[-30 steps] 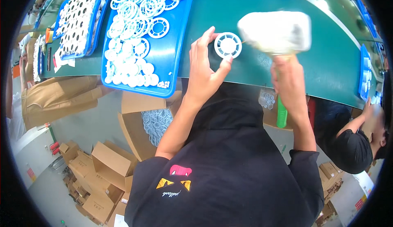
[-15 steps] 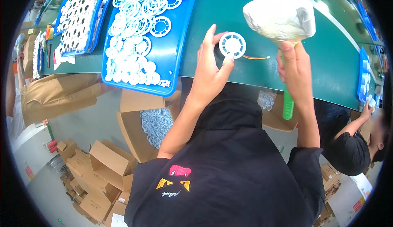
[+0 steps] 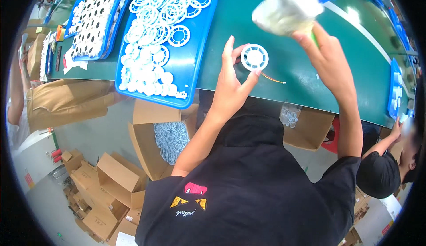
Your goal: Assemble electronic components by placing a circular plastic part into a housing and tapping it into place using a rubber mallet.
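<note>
My left hand pinches a round white plastic part by its edge, thumb at the lower rim. The part has a spoked outer ring around a solid centre. A thin red-and-yellow wire with a small white plug trails from beneath it over the green table. My right hand grips a mallet by its green handle, mostly hidden by the fingers. The mallet's head is bulky and wrapped in white; it is raised up and to the right of the part, apart from it.
A blue tray left of my hand holds many white rings and discs. Farther left, trays carry white parts with dark holes. Below the table edge stand open cardboard boxes, one with pale rings. A person sits at right; another stands at left.
My right hand has moved up and to the right, and the mallet head has tilted and shifted up and left. The left hand still holds the round part; its wire lies at a steeper slant.
</note>
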A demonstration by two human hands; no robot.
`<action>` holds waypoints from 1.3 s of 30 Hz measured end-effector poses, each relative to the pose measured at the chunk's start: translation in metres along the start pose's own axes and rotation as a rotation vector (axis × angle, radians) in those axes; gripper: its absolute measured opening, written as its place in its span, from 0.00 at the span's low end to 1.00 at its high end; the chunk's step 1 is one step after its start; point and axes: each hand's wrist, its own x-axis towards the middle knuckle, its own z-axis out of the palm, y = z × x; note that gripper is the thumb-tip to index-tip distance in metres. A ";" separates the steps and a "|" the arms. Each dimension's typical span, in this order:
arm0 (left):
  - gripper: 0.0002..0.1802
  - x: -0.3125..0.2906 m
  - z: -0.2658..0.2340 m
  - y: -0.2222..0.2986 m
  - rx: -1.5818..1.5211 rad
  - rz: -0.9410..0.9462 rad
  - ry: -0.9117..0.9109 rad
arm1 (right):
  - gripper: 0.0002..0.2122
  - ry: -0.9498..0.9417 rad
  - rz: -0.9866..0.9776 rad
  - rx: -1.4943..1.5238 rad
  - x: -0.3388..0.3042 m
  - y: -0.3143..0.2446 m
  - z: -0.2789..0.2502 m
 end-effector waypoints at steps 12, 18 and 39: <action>0.58 0.013 -0.006 -0.004 -0.136 -0.178 -0.151 | 0.25 -0.054 -0.116 -0.123 -0.007 -0.006 0.011; 0.34 0.052 0.131 -0.010 -0.116 0.172 -0.223 | 0.25 0.107 -0.158 -0.244 -0.007 0.001 0.006; 0.34 0.097 0.015 0.111 0.235 0.403 -0.436 | 0.19 0.413 -0.062 -0.280 -0.036 0.087 0.060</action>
